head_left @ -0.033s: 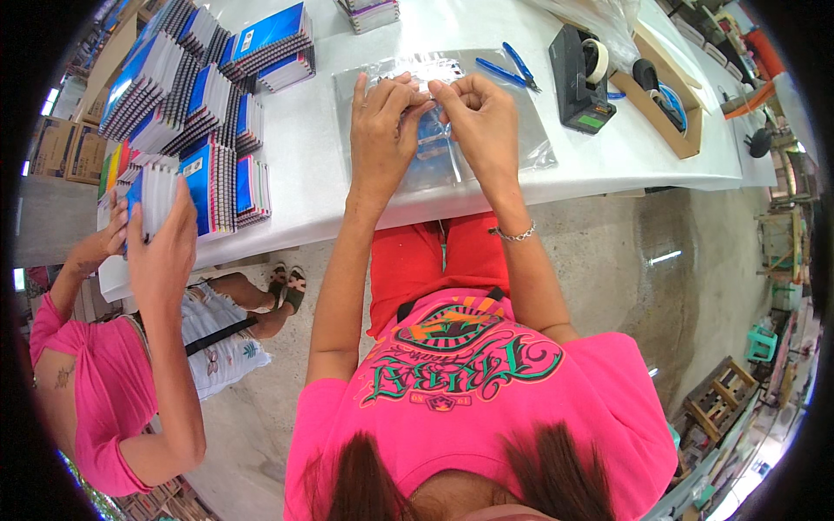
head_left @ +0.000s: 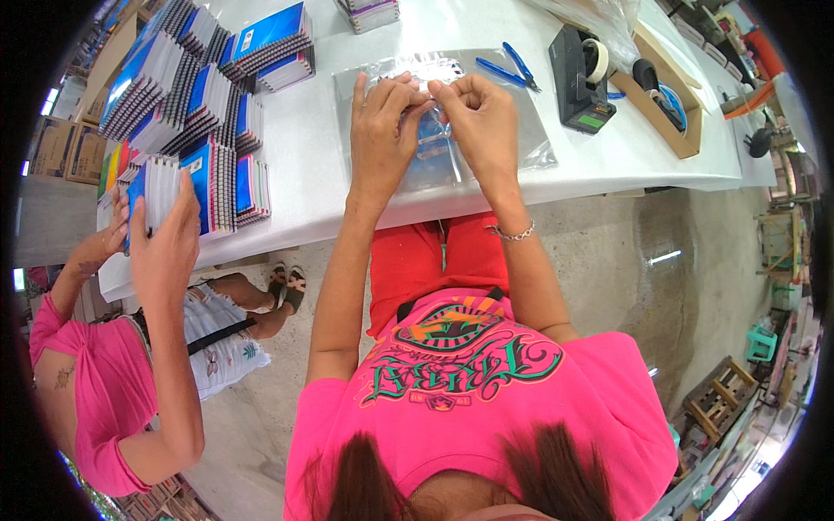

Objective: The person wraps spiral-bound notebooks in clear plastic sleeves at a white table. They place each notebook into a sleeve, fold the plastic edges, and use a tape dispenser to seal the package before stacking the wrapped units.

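Clear plastic bags (head_left: pixel 532 143) lie flat on the white table before me, with something blue (head_left: pixel 430 149) showing through under my hands. My left hand (head_left: pixel 385 122) is over the bags with its fingers bent and its thumb and fingertips drawn together. Close against it, my right hand (head_left: pixel 478 117) pinches with thumb and forefinger. Both pinches meet at the plastic near a small white patch; the fingers hide what exactly is gripped. Blue cutting pliers (head_left: pixel 508 69) lie spread beyond my right hand.
Stacks of blue spiral notebooks (head_left: pixel 204 100) stand at the left. A co-worker's hand (head_left: pixel 165 243) holds a notebook (head_left: pixel 159 193) there. To the right are a black tape dispenser (head_left: pixel 573 82) and an open cardboard box (head_left: pixel 686 143) with tape rolls. The table's near edge runs below my wrists.
My hands stay in the same place and pose. At the left, the co-worker's hands and notebook have shifted very slightly.
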`<move>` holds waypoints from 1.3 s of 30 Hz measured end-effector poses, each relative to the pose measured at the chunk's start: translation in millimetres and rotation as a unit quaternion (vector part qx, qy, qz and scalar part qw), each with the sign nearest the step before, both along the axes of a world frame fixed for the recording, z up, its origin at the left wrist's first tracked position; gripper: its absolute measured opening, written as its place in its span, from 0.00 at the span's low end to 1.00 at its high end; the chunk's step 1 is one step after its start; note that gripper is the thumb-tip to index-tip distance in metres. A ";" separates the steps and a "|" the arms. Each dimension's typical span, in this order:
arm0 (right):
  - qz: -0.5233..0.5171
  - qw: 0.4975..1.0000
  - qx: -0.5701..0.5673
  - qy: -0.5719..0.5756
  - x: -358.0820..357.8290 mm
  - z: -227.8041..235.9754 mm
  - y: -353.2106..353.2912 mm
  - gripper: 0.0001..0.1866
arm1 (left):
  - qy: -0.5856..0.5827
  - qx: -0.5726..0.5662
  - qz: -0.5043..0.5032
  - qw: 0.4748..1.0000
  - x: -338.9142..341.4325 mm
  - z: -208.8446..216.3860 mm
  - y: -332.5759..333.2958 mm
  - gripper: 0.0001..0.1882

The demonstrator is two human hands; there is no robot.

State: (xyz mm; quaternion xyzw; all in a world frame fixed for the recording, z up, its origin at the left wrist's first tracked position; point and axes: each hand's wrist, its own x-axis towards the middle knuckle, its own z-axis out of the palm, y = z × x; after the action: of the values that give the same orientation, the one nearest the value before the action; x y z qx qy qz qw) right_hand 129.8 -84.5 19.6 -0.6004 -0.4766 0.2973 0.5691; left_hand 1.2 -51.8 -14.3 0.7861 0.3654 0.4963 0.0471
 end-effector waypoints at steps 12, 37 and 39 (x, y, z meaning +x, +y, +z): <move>-0.029 0.991 0.016 -0.127 -1.3 1.7 2.6 0.14 | 0.027 -0.068 -0.004 0.997 -1.9 13.8 -7.8 0.19; -0.090 0.980 0.035 -0.172 8.8 -63.6 -2.5 0.25 | 0.247 -0.069 0.046 0.965 -13.1 35.4 -5.5 0.34; -0.080 0.973 -0.001 -0.216 17.6 -76.2 -7.7 0.23 | 0.247 -0.075 0.045 0.965 -13.7 35.5 -4.7 0.34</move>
State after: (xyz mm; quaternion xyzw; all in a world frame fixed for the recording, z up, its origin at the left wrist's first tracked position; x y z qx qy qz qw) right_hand 147.4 -92.2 -56.6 -0.6876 -0.5382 0.1144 0.4738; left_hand -12.5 -56.5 21.1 0.8612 0.4371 0.2593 -0.0082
